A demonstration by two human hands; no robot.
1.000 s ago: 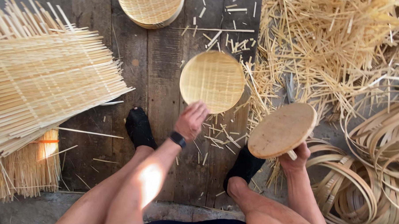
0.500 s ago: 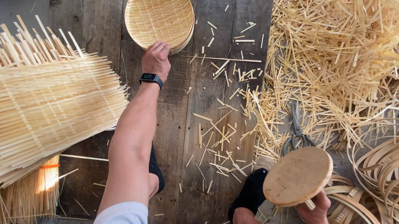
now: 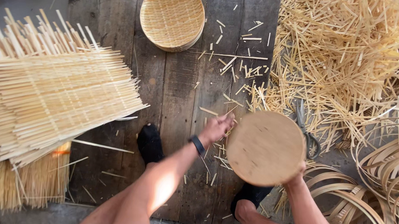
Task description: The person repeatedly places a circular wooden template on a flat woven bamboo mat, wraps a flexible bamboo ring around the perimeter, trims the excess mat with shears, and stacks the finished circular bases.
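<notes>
Round wooden disc (image 3: pixel 265 148), gripped from below by right hand (image 3: pixel 294 174); left hand (image 3: pixel 216 129) at its left edge, fingers loosely curled, empty. Best kept level, supported on both sides. Scissors (image 3: pixel 307 130) just right.

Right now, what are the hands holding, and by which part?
The right hand grips the round wooden disc at its lower right edge. The left hand touches its left edge.
</notes>
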